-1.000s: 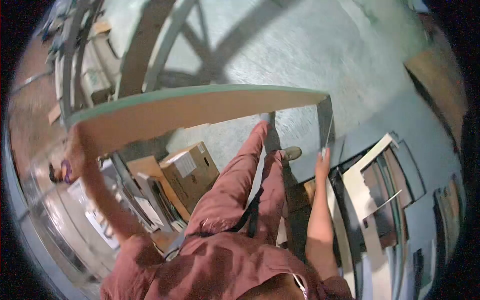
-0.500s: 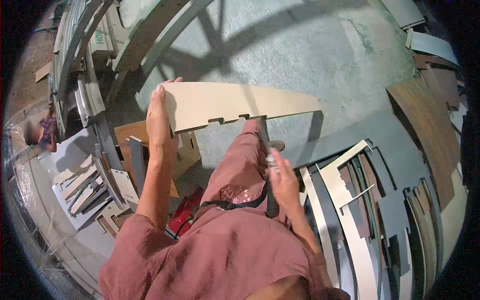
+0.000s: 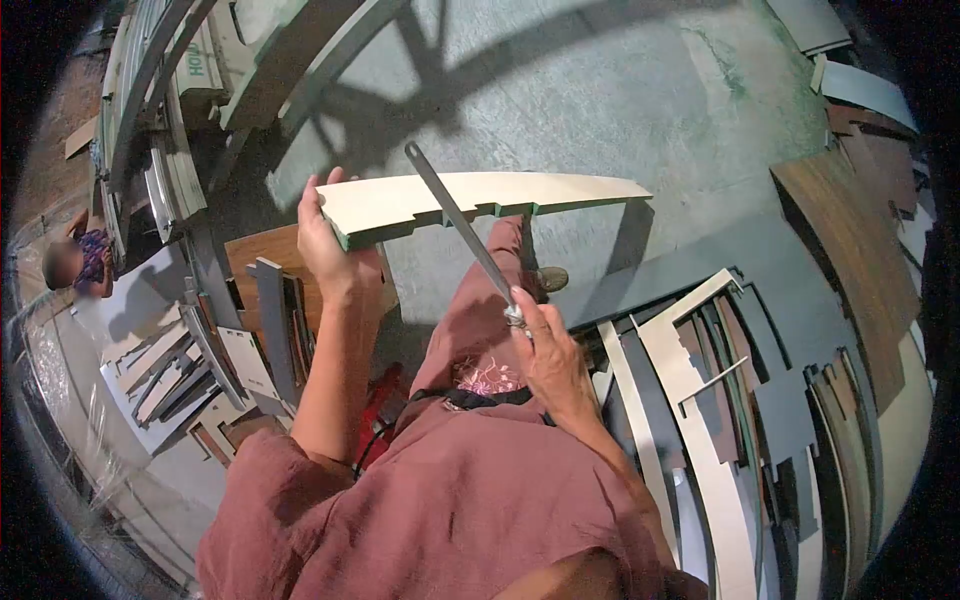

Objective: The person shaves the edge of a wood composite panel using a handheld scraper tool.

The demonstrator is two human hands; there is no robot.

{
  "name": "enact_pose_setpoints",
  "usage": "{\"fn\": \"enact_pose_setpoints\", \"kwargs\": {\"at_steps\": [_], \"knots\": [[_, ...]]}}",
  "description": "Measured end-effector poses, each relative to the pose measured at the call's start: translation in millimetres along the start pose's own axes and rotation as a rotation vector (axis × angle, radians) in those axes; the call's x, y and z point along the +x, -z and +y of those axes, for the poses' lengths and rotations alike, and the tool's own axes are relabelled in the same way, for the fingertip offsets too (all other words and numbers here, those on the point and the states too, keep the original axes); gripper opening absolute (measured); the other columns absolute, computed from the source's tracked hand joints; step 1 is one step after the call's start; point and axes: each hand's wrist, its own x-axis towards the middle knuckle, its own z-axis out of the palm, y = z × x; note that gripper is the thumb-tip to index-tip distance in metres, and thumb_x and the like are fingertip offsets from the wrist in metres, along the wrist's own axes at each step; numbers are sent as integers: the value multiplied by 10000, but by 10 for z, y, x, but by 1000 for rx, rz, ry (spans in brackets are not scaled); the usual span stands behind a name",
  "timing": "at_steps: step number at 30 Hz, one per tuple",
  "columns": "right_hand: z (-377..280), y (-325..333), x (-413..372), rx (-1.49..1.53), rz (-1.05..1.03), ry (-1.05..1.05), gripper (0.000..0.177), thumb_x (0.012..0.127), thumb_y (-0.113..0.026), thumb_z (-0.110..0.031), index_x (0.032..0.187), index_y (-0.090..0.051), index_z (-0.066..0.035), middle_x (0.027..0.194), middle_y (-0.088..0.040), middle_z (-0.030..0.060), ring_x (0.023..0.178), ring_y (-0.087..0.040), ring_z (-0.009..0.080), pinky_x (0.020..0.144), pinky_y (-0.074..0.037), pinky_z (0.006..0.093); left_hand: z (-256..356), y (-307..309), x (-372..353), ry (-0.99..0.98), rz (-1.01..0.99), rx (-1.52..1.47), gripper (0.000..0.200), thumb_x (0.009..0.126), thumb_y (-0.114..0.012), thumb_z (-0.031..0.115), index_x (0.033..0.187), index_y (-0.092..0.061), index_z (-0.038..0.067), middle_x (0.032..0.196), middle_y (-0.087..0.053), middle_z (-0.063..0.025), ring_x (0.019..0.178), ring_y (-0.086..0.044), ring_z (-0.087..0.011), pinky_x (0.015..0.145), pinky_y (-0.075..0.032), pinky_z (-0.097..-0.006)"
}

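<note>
gripping the near end of a long curved board (image 3: 560, 190) in the left hand (image 3: 325, 240), fingers wrapped under the green edge, thumb over the pale face; held out level above the legs (image 3: 470, 320), notches cut along the lower edge; right hand (image 3: 548, 350) shut in a fist round the handle of a file (image 3: 455, 220), blade slanting up and away, crossing over the board near its middle and sticking out past the far edge; touching or just clear of the board there, cannot tell which.

below the board, a shoe (image 3: 550, 278) on the grey floor (image 3: 620, 90); just left of the legs, a brown sheet (image 3: 262, 250) and upright offcuts (image 3: 275, 320) packed close under the left forearm; something red (image 3: 378, 415) low beside the hip; further left, flat pale panels (image 3: 165, 370) fanned on the ground; at the far left edge, another person (image 3: 85, 262), well apart.

to the right, close by the right elbow, a spread of cut strips (image 3: 700, 400) and dark sheets; beyond, a wide brown panel (image 3: 850, 230); at top left, curved frames (image 3: 150, 90) leaning in a stack.
</note>
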Motion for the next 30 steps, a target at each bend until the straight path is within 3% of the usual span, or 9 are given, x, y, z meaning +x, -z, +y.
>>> {"fn": "enact_pose_setpoints", "kwargs": {"at_steps": [9, 13, 15, 16, 19, 21, 22, 25, 30], "knots": [[-439, -497, 703, 270, 28, 170, 547, 791, -547, -81, 1288, -346, -185, 895, -467, 116, 740, -540, 305, 625, -462, 377, -23, 21, 147, 176, 254, -211, 334, 855, -399, 249, 1129, -389, 59, 1062, -528, -76, 903, -520, -200, 762, -460, -346], [-314, -495, 802, 174, 90, 204, 538, 826, -497, -93, 1318, -300, -187, 891, -463, 146, 781, -502, 322, 676, -424, 391, 8, 18, -172, 156, 79, -257, 319, 885, -378, 268, 1125, -378, 57, 1066, -513, -88, 964, -486, -190, 839, -416, -339], [-265, -439, 775, 188, 33, 79, 525, 846, -472, -79, 1323, -297, -209, 1027, -482, 146, 846, -506, 337, 753, -412, 400, 29, 111, -318, 136, 10, -213, 352, 896, -409, 300, 1151, -359, 62, 1063, -510, -89, 978, -471, -170, 857, -396, -328], [-230, -379, 825, 93, 114, 174, 520, 837, -485, -123, 1318, -306, -204, 852, -454, 153, 786, -490, 334, 691, -413, 423, 50, 132, -367, 74, -85, -75, 382, 888, -440, 317, 1163, -356, 65, 1056, -508, -83, 980, -470, -160, 849, -398, -331], [-274, -176, 920, 125, 122, 180, 501, 845, -481, -147, 1314, -314, -211, 828, -454, 151, 796, -491, 335, 719, -414, 429, 105, 310, -334, -20, -230, 135, 394, 859, -527, 329, 1121, -444, 47, 991, -531, -70, 926, -495, -126, 818, -403, -303], [-375, -6, 901, 151, 62, 121, 483, 851, -475, -157, 1307, -327, -219, 829, -464, 159, 787, -493, 340, 732, -420, 421, 199, 421, -358, -276, -516, 645, 319, 836, -570, 285, 1001, -539, 14, 914, -555, -58, 868, -515, -118, 787, -406, -261], [-412, 46, 885, 117, -37, 83, 459, 860, -463, -146, 1299, -341, -203, 927, -488, 167, 867, -499, 344, 773, -414, 401, 189, 391, -371, -426, -614, 590, 265, 775, -637, 189, 940, -571, -8, 855, -583, -61, 808, -532, -114, 732, -417, -234], [-528, 87, 742, 27, -133, 68, 439, 860, -456, -136, 1285, -363, -187, 969, -513, 164, 885, -511, 353, 802, -405, 398, 198, 386, -445, -294, -562, 791, 301, 712, -674, 112, 963, -557, -6, 839, -597, -70, 789, -548, -118, 692, -436, -248], [-781, 260, 156, 15, -227, 96, 513, 798, -517, -47, 1269, -379, -197, 813, -488, 124, 739, -524, 307, 676, -440, 386, 141, 532, -438, -486, -596, 940, 303, 669, -690, 50, 933, -551, -3, 830, -596, -125, 723, -590, -195, 665, -448, -269]]}}
